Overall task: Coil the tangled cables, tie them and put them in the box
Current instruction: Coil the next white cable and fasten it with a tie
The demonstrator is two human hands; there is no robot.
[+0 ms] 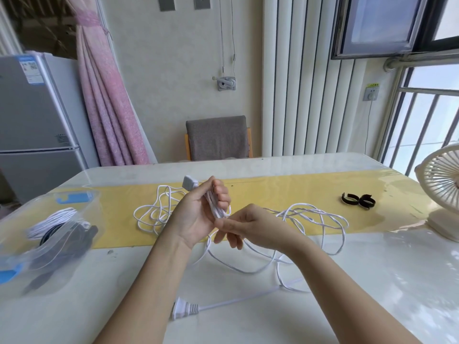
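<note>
- Cable (pixel 215 210): a few folds clenched in left hand (pixel 196 219), right hand (pixel 248 228) pinching a strand just below; rest tangled on table (pixel 347 294).
- Risk: pulling tightens the tangle into knots.
- Risk: dragged plug (pixel 185 309) snags; folds slip before reaching box (pixel 82 202).

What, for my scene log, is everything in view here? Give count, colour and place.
white cable: one, white, tangled on the table's yellow strip
plug: one, white, near table edge
tie straps: two, black, on the strip, right
box: one, clear with blue clips, left on table
coiled cables: two, one white, one black, in the box
fan: one, cream, right table edge
table: one, white with yellow strip
chair: one, grey, behind the table
fridge: one, silver, far left
curtain: one, pink, beside the fridge
left hand: one, grips folded cable loops
right hand: one, pinches the cable below the left hand
</note>
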